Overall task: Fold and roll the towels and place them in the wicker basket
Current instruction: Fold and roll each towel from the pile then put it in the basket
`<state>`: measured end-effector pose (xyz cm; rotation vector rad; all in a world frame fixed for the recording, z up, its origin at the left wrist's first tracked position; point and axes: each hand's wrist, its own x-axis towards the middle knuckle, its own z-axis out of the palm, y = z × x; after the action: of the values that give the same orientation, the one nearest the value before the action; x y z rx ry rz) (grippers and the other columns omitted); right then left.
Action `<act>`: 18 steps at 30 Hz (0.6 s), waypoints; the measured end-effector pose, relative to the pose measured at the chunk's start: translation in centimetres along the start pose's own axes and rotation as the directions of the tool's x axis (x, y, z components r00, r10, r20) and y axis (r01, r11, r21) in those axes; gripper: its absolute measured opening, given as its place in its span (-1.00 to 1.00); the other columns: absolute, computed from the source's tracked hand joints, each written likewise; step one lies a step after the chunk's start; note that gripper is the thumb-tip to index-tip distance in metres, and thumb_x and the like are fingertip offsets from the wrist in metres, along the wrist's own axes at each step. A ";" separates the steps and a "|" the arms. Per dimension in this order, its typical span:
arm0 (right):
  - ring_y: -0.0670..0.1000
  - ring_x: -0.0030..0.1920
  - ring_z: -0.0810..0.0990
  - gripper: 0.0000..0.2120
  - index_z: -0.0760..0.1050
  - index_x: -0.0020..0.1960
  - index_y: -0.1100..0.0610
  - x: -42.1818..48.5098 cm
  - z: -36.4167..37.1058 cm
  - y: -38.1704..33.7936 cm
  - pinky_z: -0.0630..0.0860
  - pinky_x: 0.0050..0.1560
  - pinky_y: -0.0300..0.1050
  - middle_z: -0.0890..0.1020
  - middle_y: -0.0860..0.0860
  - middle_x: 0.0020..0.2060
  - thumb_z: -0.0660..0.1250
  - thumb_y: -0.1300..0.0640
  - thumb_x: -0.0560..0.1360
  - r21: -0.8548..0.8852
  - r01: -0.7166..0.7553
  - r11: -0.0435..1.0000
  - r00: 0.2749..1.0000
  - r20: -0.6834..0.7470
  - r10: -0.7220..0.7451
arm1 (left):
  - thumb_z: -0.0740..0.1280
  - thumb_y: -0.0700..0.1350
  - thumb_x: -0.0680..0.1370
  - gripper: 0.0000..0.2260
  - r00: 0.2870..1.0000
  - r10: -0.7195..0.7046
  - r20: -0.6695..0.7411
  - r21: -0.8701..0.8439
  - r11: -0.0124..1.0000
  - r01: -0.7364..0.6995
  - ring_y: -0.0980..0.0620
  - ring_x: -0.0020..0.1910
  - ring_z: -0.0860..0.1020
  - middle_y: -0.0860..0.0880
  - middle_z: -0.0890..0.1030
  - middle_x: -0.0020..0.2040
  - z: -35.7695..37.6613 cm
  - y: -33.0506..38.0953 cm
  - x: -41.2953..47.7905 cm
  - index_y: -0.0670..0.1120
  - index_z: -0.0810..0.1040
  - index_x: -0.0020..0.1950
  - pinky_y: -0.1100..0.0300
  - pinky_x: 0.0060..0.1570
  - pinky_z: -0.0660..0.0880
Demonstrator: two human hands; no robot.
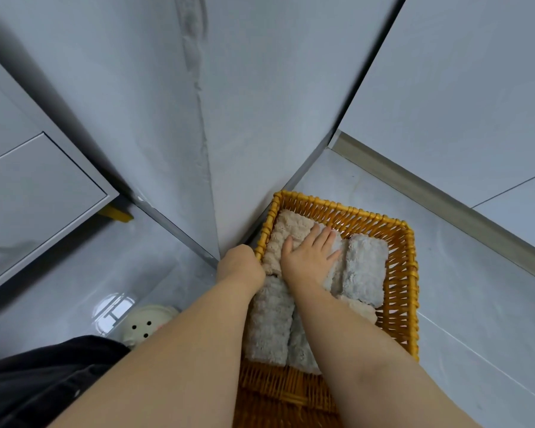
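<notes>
Closest to us there's a bit of dark clothing [37, 381] at lower left, and just past it a pale round thing with small holes [145, 324] sitting on the floor [476, 288], partly hidden by the arm. Both bare forearms reach forward into the wicker basket [403, 291], which sits on the grey floor right against a wall corner. Inside the basket we've got rolled towels packed side by side: a grey roll [271, 322] nearest, another grey roll [365, 267] on the right side, and a beige roll [286, 233] at the far left end. Our right hand [311, 257] lies flat on top of the rolls in the middle, fingers [323, 236] spread apart and pressing down, not gripping anything. Our left hand [241, 262] is at the basket's left rim; its fingers curl down out of sight, so we can't tell what they're clamped on, if anything. Further back there's a grey cabinet [37, 186] at left.
</notes>
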<state>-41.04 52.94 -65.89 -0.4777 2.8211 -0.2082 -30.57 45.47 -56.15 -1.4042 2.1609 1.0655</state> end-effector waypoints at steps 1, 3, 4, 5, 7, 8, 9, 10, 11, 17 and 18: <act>0.11 0.54 -0.23 -0.30 -0.17 0.56 0.17 -0.1 -0.1 -0.1 -0.22 0.48 0.22 -0.11 0.15 0.55 -0.12 -0.20 0.57 -0.009 0.000 1.000 1.000 0.004 0.000 | 0.26 -0.21 0.55 -0.87 1.000 0.009 -0.005 -0.004 1.000 -0.009 -0.15 -0.03 0.58 -0.20 0.61 0.01 0.0 -0.1 0.1 -0.26 0.55 -0.07 0.16 -0.30 0.35; 0.12 0.54 -0.21 -0.30 -0.16 0.56 0.17 -0.1 -0.7 -0.2 -0.19 0.49 0.23 -0.08 0.15 0.55 -0.12 -0.20 0.57 -0.028 -0.002 1.000 1.000 0.024 0.003 | 0.25 -0.24 0.54 -0.86 1.000 0.003 0.001 -0.008 1.000 -0.003 -0.16 0.01 0.58 -0.22 0.60 0.05 -0.1 0.1 -0.2 -0.19 0.52 -0.21 0.10 -0.22 0.46; 0.12 0.54 -0.20 -0.30 -0.15 0.56 0.17 -0.1 -1.0 -0.3 -0.18 0.49 0.23 -0.07 0.15 0.55 -0.12 -0.20 0.57 -0.034 -0.001 0.999 0.999 0.037 0.003 | 0.23 -0.27 0.53 -0.86 1.000 -0.011 0.011 -0.020 1.000 0.012 -0.16 0.04 0.57 -0.22 0.60 0.08 -0.2 0.3 -0.4 -0.20 0.54 -0.18 0.04 -0.10 0.51; 0.12 0.54 -0.19 -0.30 -0.15 0.56 0.17 -0.1 -1.5 -0.3 -0.17 0.48 0.23 -0.06 0.15 0.55 -0.11 -0.21 0.57 -0.037 0.000 0.999 0.999 0.044 0.001 | 0.21 -0.30 0.52 -0.84 1.000 -0.025 0.019 -0.037 0.999 0.025 -0.17 0.08 0.56 -0.22 0.59 0.12 -0.3 0.6 -0.6 -0.25 0.58 -0.04 0.01 0.01 0.51; 0.13 0.54 -0.19 -0.29 -0.13 0.56 0.17 0.0 -2.7 -0.5 -0.16 0.48 0.24 -0.06 0.15 0.55 -0.09 -0.21 0.56 -0.030 0.006 1.000 0.998 0.068 -0.004 | 0.20 -0.32 0.52 -0.72 0.997 -0.065 0.033 -0.053 0.996 0.066 -0.16 0.13 0.55 -0.21 0.57 0.17 -0.3 1.0 -0.9 -0.30 0.53 0.20 0.02 0.11 0.49; 0.13 0.54 -0.19 -0.29 -0.12 0.56 0.17 -0.1 -3.5 -0.5 -0.16 0.49 0.23 -0.06 0.14 0.55 -0.07 -0.20 0.56 -0.027 0.015 1.000 0.998 0.067 -0.014 | 0.20 -0.31 0.52 -0.70 0.996 -0.075 0.039 -0.061 0.995 0.077 -0.16 0.14 0.55 -0.21 0.57 0.18 -0.3 1.1 -1.0 -0.30 0.52 0.22 0.03 0.11 0.50; 0.13 0.54 -0.18 -0.30 -0.09 0.56 0.17 -0.2 -4.2 -0.5 -0.16 0.49 0.21 -0.05 0.14 0.55 -0.04 -0.19 0.56 -0.018 0.025 1.000 0.998 0.054 -0.024 | 0.20 -0.30 0.52 -0.71 0.997 -0.072 0.039 -0.064 0.995 0.074 -0.16 0.14 0.55 -0.20 0.57 0.17 -0.4 1.1 -1.2 -0.29 0.52 0.22 0.04 0.10 0.51; 0.13 0.54 -0.16 -0.31 -0.06 0.56 0.17 -0.4 -5.1 -0.4 -0.15 0.50 0.19 -0.04 0.14 0.55 -0.02 -0.17 0.55 -0.003 0.039 0.999 0.999 0.027 -0.039 | 0.19 -0.29 0.53 -0.72 0.997 -0.065 0.035 -0.078 0.995 0.067 -0.16 0.13 0.56 -0.20 0.58 0.16 -0.7 1.2 -1.6 -0.28 0.53 0.20 0.04 0.09 0.51; 0.13 0.54 -0.14 -0.32 -0.02 0.55 0.17 -0.7 -5.7 -0.4 -0.14 0.50 0.16 -0.04 0.14 0.55 0.02 -0.15 0.55 0.018 0.055 0.998 0.999 0.002 -0.055 | 0.19 -0.27 0.53 -0.73 0.998 -0.056 0.024 -0.084 0.995 0.058 -0.16 0.11 0.56 -0.19 0.58 0.14 -1.0 1.4 -2.0 -0.27 0.53 0.18 0.04 0.07 0.52; 0.12 0.54 -0.07 -0.33 0.02 0.54 0.17 -2.8 -9.6 0.2 -0.09 0.52 0.08 -0.01 0.15 0.54 0.13 -0.10 0.55 0.080 0.150 0.986 0.984 -0.109 -0.141 | 0.19 -0.19 0.55 -0.81 0.971 0.225 -0.085 -0.043 0.972 -0.229 -0.11 0.04 0.55 -0.13 0.60 0.08 -3.4 2.9 -5.0 -0.15 0.56 0.07 0.11 -0.11 0.46; 0.12 0.54 -0.05 -0.34 0.05 0.53 0.18 -3.3 -10.5 0.3 -0.08 0.52 0.08 0.01 0.15 0.54 0.14 -0.09 0.54 0.092 0.166 0.982 0.979 -0.136 -0.152 | 0.19 -0.16 0.57 -0.80 0.953 0.291 -0.089 -0.038 0.955 -0.295 -0.09 0.08 0.55 -0.10 0.59 0.12 -3.8 3.1 -5.7 -0.11 0.56 0.12 0.13 -0.07 0.48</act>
<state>-41.15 55.30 -55.17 -0.6905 2.8782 -0.4289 -30.40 46.89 -48.80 -1.1909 2.4762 1.1900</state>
